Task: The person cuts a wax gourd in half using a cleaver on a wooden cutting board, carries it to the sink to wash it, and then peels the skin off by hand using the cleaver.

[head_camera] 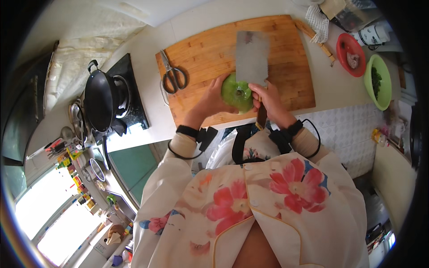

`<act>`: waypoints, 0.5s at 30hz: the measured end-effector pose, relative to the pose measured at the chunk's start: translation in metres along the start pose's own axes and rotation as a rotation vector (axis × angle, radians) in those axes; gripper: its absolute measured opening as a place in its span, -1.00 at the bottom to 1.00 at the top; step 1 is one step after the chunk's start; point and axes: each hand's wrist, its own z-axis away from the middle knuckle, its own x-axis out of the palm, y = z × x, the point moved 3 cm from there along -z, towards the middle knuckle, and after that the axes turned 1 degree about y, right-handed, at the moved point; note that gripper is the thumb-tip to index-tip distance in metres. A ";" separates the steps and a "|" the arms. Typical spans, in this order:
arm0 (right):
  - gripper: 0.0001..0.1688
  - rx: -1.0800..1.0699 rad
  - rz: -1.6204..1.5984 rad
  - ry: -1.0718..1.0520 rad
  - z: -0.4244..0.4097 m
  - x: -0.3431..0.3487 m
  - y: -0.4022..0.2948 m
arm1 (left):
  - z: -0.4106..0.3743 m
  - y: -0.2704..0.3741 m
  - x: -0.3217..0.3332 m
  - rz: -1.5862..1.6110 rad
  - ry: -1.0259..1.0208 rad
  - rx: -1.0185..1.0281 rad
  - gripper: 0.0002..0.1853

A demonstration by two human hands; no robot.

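A round green vegetable or fruit point(234, 93), its kind not certain, is held at the near edge of a wooden cutting board point(207, 50). My left hand point(214, 98) grips its left side, fingers behind and thumb in front. In my right hand point(267, 97) is a cleaver point(252, 57) with a wooden handle; its broad blade points away from me over the board, its lower left corner overlapping the green item. Whether the edge cuts into it cannot be told. Black-handled scissors point(174, 78) lie at the board's left side.
A black wok point(100, 100) sits by the stove point(132, 97) at left. At right are a red bowl point(351, 55) with a small item, a green bowl point(378, 82) with leafy greens, a wooden stick point(325, 50) and a white netted sleeve point(317, 23).
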 end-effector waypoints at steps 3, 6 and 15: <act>-0.76 -0.014 -0.107 0.101 0.012 -0.009 0.010 | -0.017 0.010 -0.005 0.020 -0.153 0.093 0.36; -0.73 -0.027 -0.144 0.146 0.017 -0.012 0.012 | -0.014 0.007 0.002 0.087 -0.049 0.074 0.48; -0.68 -0.051 -0.118 0.226 0.023 -0.006 0.011 | 0.022 -0.005 0.079 0.298 0.579 -0.175 0.47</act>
